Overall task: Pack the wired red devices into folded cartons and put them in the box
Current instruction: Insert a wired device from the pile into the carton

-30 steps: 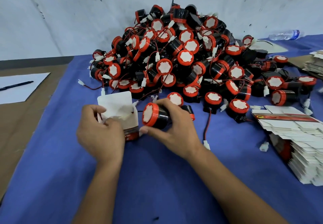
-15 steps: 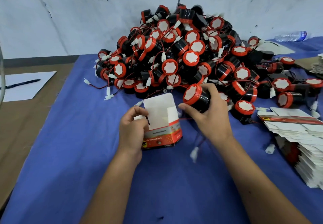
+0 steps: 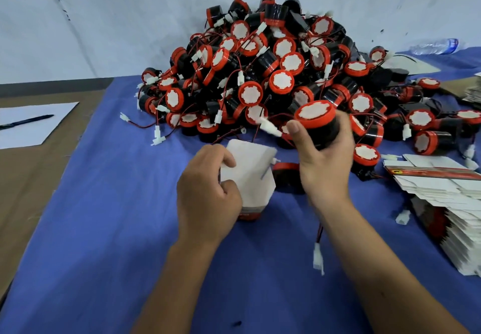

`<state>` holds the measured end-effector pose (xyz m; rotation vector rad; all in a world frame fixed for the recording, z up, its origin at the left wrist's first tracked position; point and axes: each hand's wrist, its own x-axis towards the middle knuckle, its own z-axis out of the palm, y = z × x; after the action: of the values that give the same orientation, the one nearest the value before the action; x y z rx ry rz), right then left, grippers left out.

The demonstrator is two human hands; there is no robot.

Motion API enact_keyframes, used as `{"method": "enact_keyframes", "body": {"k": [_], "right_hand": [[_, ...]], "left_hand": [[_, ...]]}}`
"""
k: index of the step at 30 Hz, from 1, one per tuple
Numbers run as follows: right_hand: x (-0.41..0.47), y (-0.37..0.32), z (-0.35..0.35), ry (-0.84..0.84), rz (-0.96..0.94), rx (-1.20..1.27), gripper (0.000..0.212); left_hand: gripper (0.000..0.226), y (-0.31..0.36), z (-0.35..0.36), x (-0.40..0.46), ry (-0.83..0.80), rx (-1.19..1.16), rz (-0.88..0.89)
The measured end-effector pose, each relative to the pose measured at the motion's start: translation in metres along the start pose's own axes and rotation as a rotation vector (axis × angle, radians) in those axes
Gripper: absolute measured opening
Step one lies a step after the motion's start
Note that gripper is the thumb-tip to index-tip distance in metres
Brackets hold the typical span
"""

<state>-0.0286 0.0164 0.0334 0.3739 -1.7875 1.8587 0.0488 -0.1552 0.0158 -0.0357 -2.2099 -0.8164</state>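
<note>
Far to the left a pen (image 3: 26,121) lies on a sheet of paper (image 3: 33,125), well away from the work. They do not matter for this step.

Next comes the left hand (image 3: 208,190). Its thumb and curled fingers pinch a small white carton (image 3: 250,177), which sits low over the blue table (image 3: 104,229). The carton's mouth seems to face up and away, but the picture is blurry there, so I cannot tell if every flap is out of the way. To do this step well, hold the carton still and keep the mouth wide open.

Just to the right, the right hand (image 3: 322,156) is wrapped around one red device (image 3: 316,122), held above the carton with its white face pointing up. Its wire hangs down past the wrist, and the white plug (image 3: 318,258) dangles near the table. I think the wire should be tucked in with the device, or it could snag on the flaps. Another red device lies on the table between the hands, touching the carton's side.

Behind sits the big pile of devices (image 3: 273,73). On the right lies a stack of flat cartons (image 3: 442,193). No box shows here.
</note>
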Motion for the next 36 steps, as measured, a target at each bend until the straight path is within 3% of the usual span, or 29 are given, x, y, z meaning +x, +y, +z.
{"method": "enact_keyframes", "body": {"k": [3, 7, 10, 12, 16, 19, 22, 24, 27, 29, 32, 34, 36], "right_hand": [[0.010, 0.001, -0.014, 0.146, -0.157, -0.344, 0.057], [0.021, -0.004, -0.021, 0.198, -0.248, -0.834, 0.063], [0.015, -0.024, -0.011, 0.215, -0.494, -0.750, 0.063], [0.003, -0.037, 0.003, 0.057, -0.628, -0.601, 0.060], [-0.023, -0.051, 0.026, -0.407, -0.342, -0.458, 0.065], [-0.028, -0.044, 0.030, -0.608, -0.166, -0.460, 0.068], [-0.027, -0.035, 0.028, -0.771, -0.109, -0.451, 0.057], [-0.028, -0.032, 0.027, -0.797, -0.129, -0.426, 0.054], [-0.026, -0.034, 0.030, -0.710, -0.228, -0.585, 0.056], [-0.025, -0.039, 0.031, -0.655, -0.176, -0.545, 0.051], [-0.021, -0.050, 0.029, -0.590, 0.136, -0.107, 0.032], [-0.017, -0.057, 0.029, -0.570, 0.437, 0.132, 0.053], [-0.013, -0.060, 0.027, -0.621, 0.693, 0.198, 0.074]], "left_hand": [[0.031, 0.003, 0.008, -0.005, 0.141, -0.026, -0.188], [0.029, -0.007, 0.012, -0.006, 0.118, -0.002, -0.243], [0.031, -0.015, 0.010, -0.001, 0.059, -0.012, -0.255], [0.031, -0.020, 0.006, 0.002, 0.002, -0.050, -0.247], [0.020, -0.030, -0.002, 0.004, -0.108, -0.143, -0.229], [0.022, -0.029, -0.006, 0.005, -0.140, -0.233, -0.213], [0.030, -0.030, -0.011, 0.004, -0.182, -0.299, -0.202], [0.031, -0.032, -0.014, 0.005, -0.228, -0.328, -0.194], [0.039, -0.035, -0.016, 0.005, -0.241, -0.304, -0.150], [0.045, -0.037, -0.016, 0.005, -0.235, -0.266, -0.134], [0.050, -0.040, -0.012, 0.005, -0.223, -0.221, -0.145], [0.043, -0.044, -0.009, 0.004, -0.195, -0.173, -0.161], [0.038, -0.047, -0.006, 0.004, -0.173, -0.149, -0.161]]}}
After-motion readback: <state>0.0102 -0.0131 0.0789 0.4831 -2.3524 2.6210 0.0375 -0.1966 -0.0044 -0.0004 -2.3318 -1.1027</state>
